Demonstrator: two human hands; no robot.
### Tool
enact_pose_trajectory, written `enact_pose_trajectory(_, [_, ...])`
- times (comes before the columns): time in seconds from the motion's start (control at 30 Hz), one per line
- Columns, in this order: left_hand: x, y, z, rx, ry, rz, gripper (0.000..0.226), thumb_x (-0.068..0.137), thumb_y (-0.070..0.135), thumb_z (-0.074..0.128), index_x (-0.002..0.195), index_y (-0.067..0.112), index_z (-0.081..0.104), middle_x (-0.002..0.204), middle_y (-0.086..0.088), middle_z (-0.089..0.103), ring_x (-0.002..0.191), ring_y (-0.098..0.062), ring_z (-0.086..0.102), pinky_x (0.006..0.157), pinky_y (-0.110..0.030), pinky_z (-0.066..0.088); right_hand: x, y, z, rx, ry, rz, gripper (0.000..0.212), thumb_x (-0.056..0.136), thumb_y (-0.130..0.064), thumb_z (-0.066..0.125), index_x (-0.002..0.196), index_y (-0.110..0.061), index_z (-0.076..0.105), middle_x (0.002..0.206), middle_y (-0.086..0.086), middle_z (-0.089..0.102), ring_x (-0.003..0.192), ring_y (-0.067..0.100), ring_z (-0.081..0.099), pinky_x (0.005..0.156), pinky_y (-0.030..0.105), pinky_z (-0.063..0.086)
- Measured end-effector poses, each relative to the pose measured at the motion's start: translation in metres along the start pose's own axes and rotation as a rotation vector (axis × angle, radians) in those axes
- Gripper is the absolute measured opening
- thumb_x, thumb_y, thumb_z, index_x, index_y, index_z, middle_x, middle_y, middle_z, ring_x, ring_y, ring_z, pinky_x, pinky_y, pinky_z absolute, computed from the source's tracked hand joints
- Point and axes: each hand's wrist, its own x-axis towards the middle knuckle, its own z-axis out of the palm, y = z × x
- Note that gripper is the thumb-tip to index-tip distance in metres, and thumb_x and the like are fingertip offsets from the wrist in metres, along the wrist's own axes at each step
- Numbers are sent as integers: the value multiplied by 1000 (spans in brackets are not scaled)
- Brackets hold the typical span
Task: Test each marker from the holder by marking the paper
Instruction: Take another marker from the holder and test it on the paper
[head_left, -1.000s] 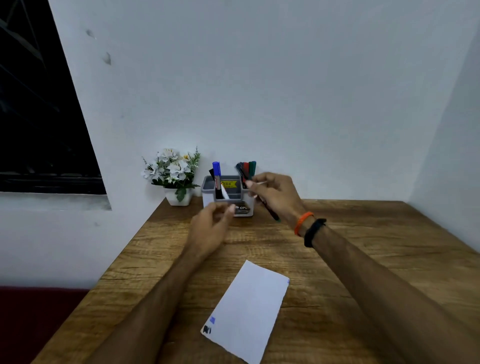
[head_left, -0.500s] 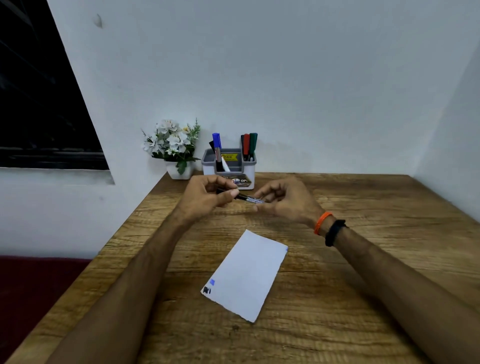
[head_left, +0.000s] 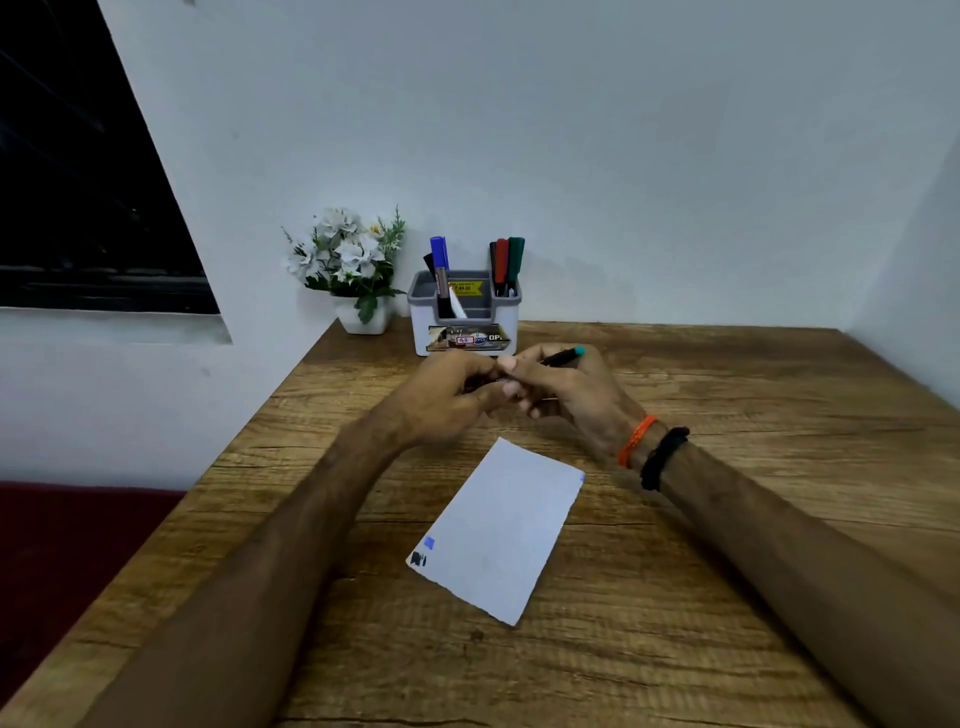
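Observation:
My right hand (head_left: 563, 392) grips a thin black marker (head_left: 562, 357) with a teal end that pokes out above its knuckles. My left hand (head_left: 441, 397) meets it at the middle and pinches the marker's other end, which is hidden between the fingers. Both hands hover above the table, just beyond the white paper (head_left: 501, 525). The paper lies slanted and carries a blue mark and a black mark near its lower left corner. Behind the hands stands the grey and white holder (head_left: 464, 332), with a blue marker (head_left: 439, 260) on its left and a red marker (head_left: 501, 265) and a green marker (head_left: 515, 262) on its right.
A small white pot of white flowers (head_left: 349, 265) stands left of the holder at the table's back corner. The wooden table (head_left: 727, 597) meets walls behind and at the right. Its left edge drops off beside a dark window (head_left: 78, 182).
The hands drew back from the holder with the marker and closed together on it. The right hand turned the marker so its teal end points up and right.

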Motion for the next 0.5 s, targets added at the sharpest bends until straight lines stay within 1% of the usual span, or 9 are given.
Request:
enact_pose_trajectory(0.07, [-1,1,2,19,-8,31,16,96,23,56,85,30,65,75,13,66,69,-4,62,64,-25,50,-1,0,0,-24,1,-5,21,90,-24,70,84,-3,69,71,5,69,56,12,57,51,22,46])
enact_pose_trajectory(0.1, [-1,0,3,35,-9,40,15,96,24,56,88,28,67,77,12,67,70,-5,62,65,-27,51,-1,1,0,-21,-2,-9,20,90,-22,69,80,-5,69,72,8,68,56,13,56,51,23,45])
enact_pose_trajectory(0.17, [-1,-2,5,70,-10,48,17,97,28,53,95,23,69,84,7,69,78,-11,64,70,-39,55,-1,3,0,4,-14,-18,19,90,-18,69,76,-6,68,73,12,66,57,15,55,53,26,45])
enact_pose_trajectory(0.23, [-2,-3,5,75,7,64,24,95,35,51,99,22,71,87,4,70,80,-16,64,72,-47,54,0,5,0,32,-22,-22,19,91,-14,68,73,-7,66,70,9,64,58,14,53,53,24,45])
enact_pose_trajectory(0.27, [-2,-3,5,70,21,76,25,94,36,51,99,22,71,87,3,71,78,-18,64,71,-48,54,1,5,0,41,-25,-25,20,91,-13,67,72,-7,66,69,9,63,57,14,53,53,22,45])
enact_pose_trajectory(0.37, [-2,-4,5,42,39,108,21,95,34,54,98,24,73,87,8,72,76,-18,65,70,-47,54,2,6,0,70,-46,-43,20,91,-12,66,72,-7,65,72,13,59,56,12,51,51,20,44])
enact_pose_trajectory(0.5, [1,-5,4,29,73,117,29,92,45,54,97,23,72,85,3,72,78,-22,66,71,-51,53,3,2,-2,86,-42,-82,21,91,-8,64,71,-6,64,73,15,61,55,15,49,50,23,41])
